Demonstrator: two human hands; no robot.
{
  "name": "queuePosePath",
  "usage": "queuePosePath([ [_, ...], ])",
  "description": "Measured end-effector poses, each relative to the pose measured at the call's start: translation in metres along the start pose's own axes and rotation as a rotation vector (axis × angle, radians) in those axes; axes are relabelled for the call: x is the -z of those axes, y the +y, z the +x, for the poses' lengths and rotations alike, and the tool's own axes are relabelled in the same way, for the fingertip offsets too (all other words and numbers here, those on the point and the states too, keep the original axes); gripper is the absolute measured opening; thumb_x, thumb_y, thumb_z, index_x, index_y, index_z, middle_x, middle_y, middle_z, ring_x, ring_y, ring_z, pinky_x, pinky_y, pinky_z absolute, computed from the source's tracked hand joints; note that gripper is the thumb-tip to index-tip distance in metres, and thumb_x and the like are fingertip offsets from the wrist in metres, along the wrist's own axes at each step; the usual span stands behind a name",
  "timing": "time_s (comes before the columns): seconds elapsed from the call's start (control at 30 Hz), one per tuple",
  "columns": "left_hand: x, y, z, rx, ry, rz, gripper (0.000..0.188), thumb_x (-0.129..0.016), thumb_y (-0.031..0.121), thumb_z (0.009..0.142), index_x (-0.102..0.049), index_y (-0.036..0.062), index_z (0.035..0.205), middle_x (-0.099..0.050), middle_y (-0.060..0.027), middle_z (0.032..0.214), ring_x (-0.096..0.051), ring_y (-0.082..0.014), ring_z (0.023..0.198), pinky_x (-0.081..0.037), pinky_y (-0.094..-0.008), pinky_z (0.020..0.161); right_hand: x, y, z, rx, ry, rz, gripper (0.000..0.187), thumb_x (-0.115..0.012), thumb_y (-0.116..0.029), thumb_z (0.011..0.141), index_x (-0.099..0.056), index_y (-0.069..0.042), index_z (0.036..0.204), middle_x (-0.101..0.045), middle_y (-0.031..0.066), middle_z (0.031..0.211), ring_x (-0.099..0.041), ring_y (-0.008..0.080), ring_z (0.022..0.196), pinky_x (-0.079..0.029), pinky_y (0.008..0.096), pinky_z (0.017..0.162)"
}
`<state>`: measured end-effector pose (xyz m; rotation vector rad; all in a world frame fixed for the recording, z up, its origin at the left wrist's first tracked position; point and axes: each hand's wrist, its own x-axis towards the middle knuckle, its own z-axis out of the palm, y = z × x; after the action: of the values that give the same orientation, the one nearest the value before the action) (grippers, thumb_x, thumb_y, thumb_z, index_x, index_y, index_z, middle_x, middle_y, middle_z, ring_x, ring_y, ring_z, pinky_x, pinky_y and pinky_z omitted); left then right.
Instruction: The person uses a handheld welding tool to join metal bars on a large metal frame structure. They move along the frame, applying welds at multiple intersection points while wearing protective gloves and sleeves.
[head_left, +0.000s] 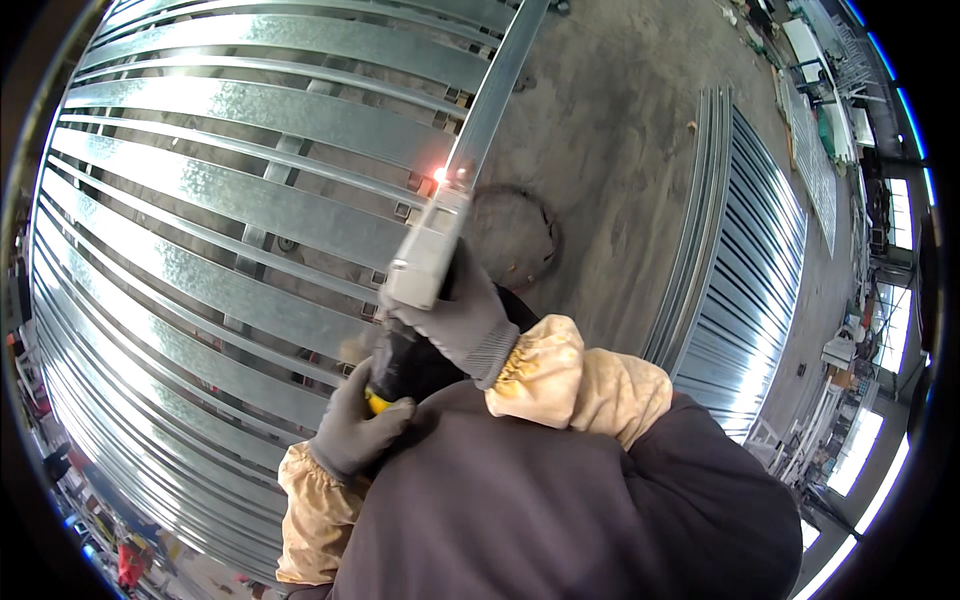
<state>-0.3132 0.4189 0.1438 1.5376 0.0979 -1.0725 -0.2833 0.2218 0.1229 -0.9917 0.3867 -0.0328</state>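
My right hand [468, 325], in a grey knit glove, is wrapped round the handle of a whitish handheld laser welding gun [425, 262]. The gun's nose reaches the long galvanized steel rail [493, 98], where a red glow shows beside the tip. Lower and to the left, my left hand [358, 425], gloved alike, grips a black tool with a yellow part [378, 400]; its kind is not clear, and its front end is blurred just below the gun. Galvanized slats [300, 205] meet that rail from the left.
A stack of ribbed galvanized panels [745, 270] lies on the concrete floor to the right. A dark ring-shaped mark [555, 240] shows on the floor beyond my right hand. Equipment and materials line the right wall, with a white machine [842, 348] among them.
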Motion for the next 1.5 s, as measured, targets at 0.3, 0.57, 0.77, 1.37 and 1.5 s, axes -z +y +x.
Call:
queuePosePath([
  [0.3, -0.074, 0.031, 0.032, -0.233, -0.061, -0.058, 0.074, -0.075, 0.022, 0.085, -0.041, -0.0027, 0.146, -0.061, -0.0105, 0.123, -0.058, -0.0159, 0.113, -0.046, -0.0318, 0.1, 0.086, -0.057, 0.02, 0.036, -0.123, 0.181, 0.055, -0.068, 0.005, 0.087, -0.041, -0.003, 0.134, -0.062, 0.0149, 0.114, -0.066, 0.0184, 0.091, -0.056, 0.0342, 0.08],
  [0.57, -0.208, 0.093, 0.134, -0.177, 0.065, 0.087, 0.05, -0.075, 0.022, 0.086, -0.06, 0.003, 0.129, -0.07, -0.0065, 0.105, -0.064, -0.0125, 0.098, -0.052, -0.0313, 0.089, 0.217, -0.186, 0.098, -0.055, -0.336, 0.369, 0.06, -0.065, -0.011, 0.095, -0.034, -0.002, 0.146, -0.057, 0.0204, 0.124, -0.065, 0.0259, 0.097, -0.056, 0.0348, 0.081],
  [0.77, -0.288, 0.18, 0.199, -0.382, 0.194, 0.497, 0.04, -0.075, 0.027, 0.084, -0.066, 0.004, 0.116, -0.07, -0.0118, 0.092, -0.069, -0.0223, 0.084, -0.053, -0.0338, 0.076, 0.267, -0.291, 0.132, 0.129, -0.106, 0.258, 0.049, -0.067, -0.03, 0.097, -0.05, 0.0, 0.132, -0.065, 0.0112, 0.103, -0.066, 0.0179, 0.085, -0.056, 0.0288, 0.071],
  [1.37, -0.271, 0.236, 0.42, -0.548, 0.068, 0.166, 0.065, -0.074, 0.031, 0.087, -0.05, -0.0012, 0.139, -0.059, -0.0186, 0.13, -0.057, -0.0292, 0.122, -0.044, -0.0388, 0.106, 0.325, -0.552, 0.346, 0.337, -0.509, -0.044, 0.065, -0.055, -0.051, 0.097, -0.044, 0.001, 0.136, -0.063, 0.0084, 0.089, -0.059, 0.0156, 0.07, -0.051, 0.0275, 0.055],
  [1.5, -0.254, 0.279, 0.446, -0.409, 0.142, 0.117, 0.059, -0.071, 0.026, 0.09, -0.051, 0.0013, 0.139, -0.061, -0.0161, 0.131, -0.056, -0.0235, 0.125, -0.043, -0.0363, 0.107, 0.328, -0.643, 0.402, 0.415, -0.543, -0.303, 0.057, -0.059, -0.035, 0.098, -0.043, 0.002, 0.137, -0.065, 0.0147, 0.107, -0.066, 0.0224, 0.09, -0.06, 0.0319, 0.072],
])
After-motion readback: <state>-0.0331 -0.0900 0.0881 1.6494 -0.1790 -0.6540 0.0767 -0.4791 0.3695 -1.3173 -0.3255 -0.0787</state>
